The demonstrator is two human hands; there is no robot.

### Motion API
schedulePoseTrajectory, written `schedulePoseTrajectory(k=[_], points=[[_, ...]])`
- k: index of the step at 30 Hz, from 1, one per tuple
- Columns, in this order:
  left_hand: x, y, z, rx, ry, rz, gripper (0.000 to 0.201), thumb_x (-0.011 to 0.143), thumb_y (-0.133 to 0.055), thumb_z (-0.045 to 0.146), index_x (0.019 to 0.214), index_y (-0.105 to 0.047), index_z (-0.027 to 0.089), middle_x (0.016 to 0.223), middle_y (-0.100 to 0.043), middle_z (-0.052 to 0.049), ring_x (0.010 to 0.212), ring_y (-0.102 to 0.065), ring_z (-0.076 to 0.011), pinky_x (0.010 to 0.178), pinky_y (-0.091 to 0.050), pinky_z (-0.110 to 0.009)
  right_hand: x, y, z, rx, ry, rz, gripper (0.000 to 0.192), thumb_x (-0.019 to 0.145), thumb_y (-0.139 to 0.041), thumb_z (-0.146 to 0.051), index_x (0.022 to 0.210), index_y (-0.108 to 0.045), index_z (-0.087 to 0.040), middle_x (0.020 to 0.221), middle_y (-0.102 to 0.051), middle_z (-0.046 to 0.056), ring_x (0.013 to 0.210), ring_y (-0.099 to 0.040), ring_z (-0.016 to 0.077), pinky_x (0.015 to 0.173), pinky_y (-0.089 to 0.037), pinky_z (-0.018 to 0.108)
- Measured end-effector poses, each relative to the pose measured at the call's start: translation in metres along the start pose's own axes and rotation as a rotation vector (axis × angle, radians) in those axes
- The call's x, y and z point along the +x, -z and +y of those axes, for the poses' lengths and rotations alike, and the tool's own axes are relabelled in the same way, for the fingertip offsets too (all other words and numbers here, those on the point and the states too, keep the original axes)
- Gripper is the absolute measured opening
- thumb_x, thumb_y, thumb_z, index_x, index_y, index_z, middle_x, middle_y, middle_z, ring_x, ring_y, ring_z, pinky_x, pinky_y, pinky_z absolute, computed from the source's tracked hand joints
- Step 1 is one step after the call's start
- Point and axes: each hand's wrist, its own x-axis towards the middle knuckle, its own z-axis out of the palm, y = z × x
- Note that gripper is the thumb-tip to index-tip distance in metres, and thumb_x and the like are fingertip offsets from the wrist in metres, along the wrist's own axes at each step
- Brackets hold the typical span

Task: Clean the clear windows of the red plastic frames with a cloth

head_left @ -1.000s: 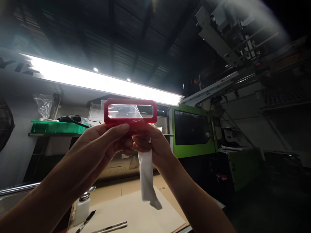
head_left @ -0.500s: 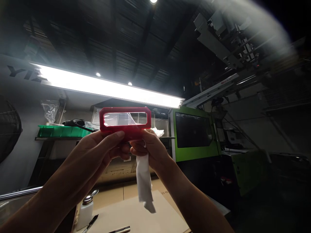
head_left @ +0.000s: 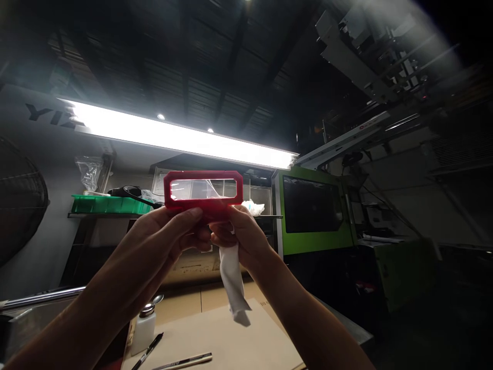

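Between both hands a red plastic frame (head_left: 203,203) with a clear rectangular window is held up in front of the bright lamp. My left hand (head_left: 175,228) is closed on its lower left part, thumb lying on the near face. My right hand (head_left: 241,231) grips the lower right part. A strip of white cloth or tissue (head_left: 233,282) hangs down from the right hand's fingers. The fingertips behind the frame are partly hidden.
Cardboard (head_left: 215,334) covers the bench below. On it are a white bottle with a metal cap (head_left: 144,326), a black pen (head_left: 148,350) and another pen-like stick (head_left: 185,361). A green tray (head_left: 110,204) sits on the shelf; a green machine (head_left: 316,210) stands right.
The whole view has shifted slightly, so the scene appears a little further right. Both hands keep the red frame raised; the hanging white strip has swung slightly.
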Motion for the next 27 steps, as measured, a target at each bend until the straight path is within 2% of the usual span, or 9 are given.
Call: schedulePoseTrajectory(k=[3, 6, 10, 12, 14, 16, 19, 23, 27], points=[[0.006, 0.008, -0.006, 0.121, -0.039, -0.112, 0.012, 0.073, -0.068, 0.018, 0.083, -0.073, 0.013, 0.064, -0.069, -0.005, 0.058, -0.062, -0.0123, 0.054, -0.052, -0.016, 0.001, 0.0, 0.003, 0.03, -0.002, 0.008, 0.041, 0.063, -0.068, -0.036, 0.046, -0.034, -0.019, 0.04, -0.029, -0.011, 0.035, -0.019, 0.0007, 0.035, -0.01, 0.019], [0.009, 0.016, -0.01, 0.144, -0.016, -0.075, 0.013, 0.073, -0.071, 0.024, 0.079, -0.072, 0.014, 0.064, -0.069, -0.004, 0.057, -0.062, -0.0121, 0.056, -0.053, -0.017, 0.001, 0.004, -0.001, 0.109, 0.005, 0.075, 0.037, 0.064, -0.068, -0.03, 0.049, -0.036, -0.019, 0.043, -0.029, -0.011, 0.036, -0.017, 0.0009, 0.034, -0.012, 0.018], [0.008, 0.024, -0.014, 0.172, 0.002, 0.008, 0.016, 0.071, -0.074, 0.028, 0.079, -0.072, 0.014, 0.063, -0.071, -0.004, 0.059, -0.065, -0.0128, 0.06, -0.054, -0.017, -0.013, 0.013, -0.017, 0.212, 0.238, 0.218, 0.02, 0.071, -0.064, -0.024, 0.062, -0.046, -0.02, 0.044, -0.022, -0.013, 0.035, -0.008, 0.0023, 0.031, -0.011, 0.016], [0.006, 0.026, -0.016, 0.156, -0.005, 0.034, 0.019, 0.072, -0.073, 0.03, 0.08, -0.071, 0.013, 0.063, -0.072, -0.005, 0.06, -0.066, -0.0132, 0.061, -0.054, -0.017, -0.027, 0.015, -0.022, 0.149, 0.364, 0.246, 0.015, 0.077, -0.059, -0.025, 0.065, -0.051, -0.021, 0.043, -0.021, -0.013, 0.034, -0.008, 0.0033, 0.03, -0.011, 0.017], [0.004, 0.028, -0.017, 0.166, 0.005, 0.056, 0.021, 0.072, -0.073, 0.031, 0.081, -0.071, 0.013, 0.063, -0.072, -0.005, 0.061, -0.066, -0.0135, 0.061, -0.054, -0.017, -0.044, 0.012, -0.021, -0.091, 0.431, 0.2, 0.017, 0.083, -0.055, -0.027, 0.067, -0.058, -0.021, 0.043, -0.027, -0.011, 0.034, -0.014, 0.0038, 0.031, -0.016, 0.019], [0.003, 0.029, -0.019, 0.197, 0.006, 0.069, 0.02, 0.073, -0.072, 0.032, 0.079, -0.071, 0.013, 0.063, -0.072, -0.004, 0.061, -0.066, -0.0126, 0.06, -0.053, -0.016, -0.059, 0.004, -0.014, -0.51, 0.457, 0.067, 0.014, 0.084, -0.054, -0.024, 0.077, -0.065, -0.022, 0.047, -0.041, -0.008, 0.037, -0.027, 0.0047, 0.036, -0.025, 0.02], [0.001, 0.032, -0.023, 0.218, -0.021, 0.044, 0.021, 0.073, -0.071, 0.036, 0.078, -0.071, 0.015, 0.065, -0.071, -0.003, 0.054, -0.062, -0.0102, 0.05, -0.05, -0.014, -0.067, -0.006, 0.001, -1.089, 0.561, -0.1, 0.032, 0.082, -0.05, -0.015, 0.111, -0.062, -0.02, 0.059, -0.057, -0.005, 0.043, -0.039, 0.0064, 0.044, -0.036, 0.021], [-0.002, 0.037, -0.03, 0.219, 0.005, 0.075, 0.037, 0.064, -0.075, 0.046, 0.086, -0.072, 0.017, 0.065, -0.071, -0.002, 0.057, -0.065, -0.012, 0.049, -0.051, -0.013, -0.054, 0.0, 0.014, -1.516, 0.748, 0.039, 0.054, 0.08, -0.039, -0.013, 0.134, -0.042, -0.012, 0.054, -0.06, -0.005, 0.04, -0.041, 0.0087, 0.044, -0.035, 0.022], [-0.007, 0.042, -0.035, 0.207, 0.086, 0.132, 0.043, 0.053, -0.08, 0.049, 0.081, -0.072, 0.017, 0.058, -0.068, -0.003, 0.054, -0.064, -0.0124, 0.05, -0.052, -0.013, -0.048, 0.015, 0.02, -1.762, 0.693, 0.08, 0.058, 0.08, -0.038, -0.013, 0.137, -0.038, -0.008, 0.05, -0.057, -0.002, 0.04, -0.04, 0.0113, 0.043, -0.031, 0.026]])
